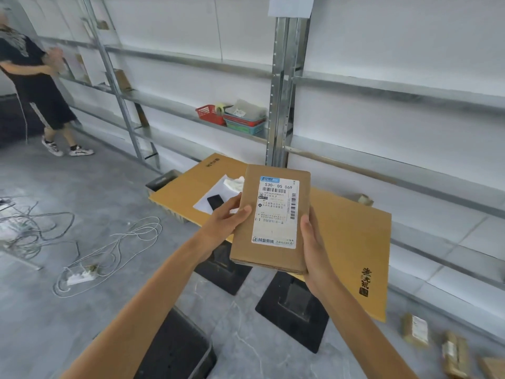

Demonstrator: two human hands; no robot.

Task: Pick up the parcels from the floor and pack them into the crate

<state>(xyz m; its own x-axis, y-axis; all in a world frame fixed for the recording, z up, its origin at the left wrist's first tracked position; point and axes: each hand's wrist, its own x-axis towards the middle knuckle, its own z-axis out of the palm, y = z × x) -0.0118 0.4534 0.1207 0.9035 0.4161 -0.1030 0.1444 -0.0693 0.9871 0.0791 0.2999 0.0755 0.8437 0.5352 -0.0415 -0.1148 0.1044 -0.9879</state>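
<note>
Grey concrete floor (82,173) under metal shelving (278,91); one cardboard sheet (349,228) lies across black stands (292,310). One dark crate (177,348) sits beneath the left forearm. One labelled parcel (273,214), raised over the sheet, is gripped at its sides by left hand (224,222) and right hand (317,250). Three parcels (414,329) lie on the floor by the shelving's base.

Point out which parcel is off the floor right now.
The flat cardboard parcel with the white shipping label, held between the left hand and right hand; the other parcels lie on the floor at lower right.
</note>
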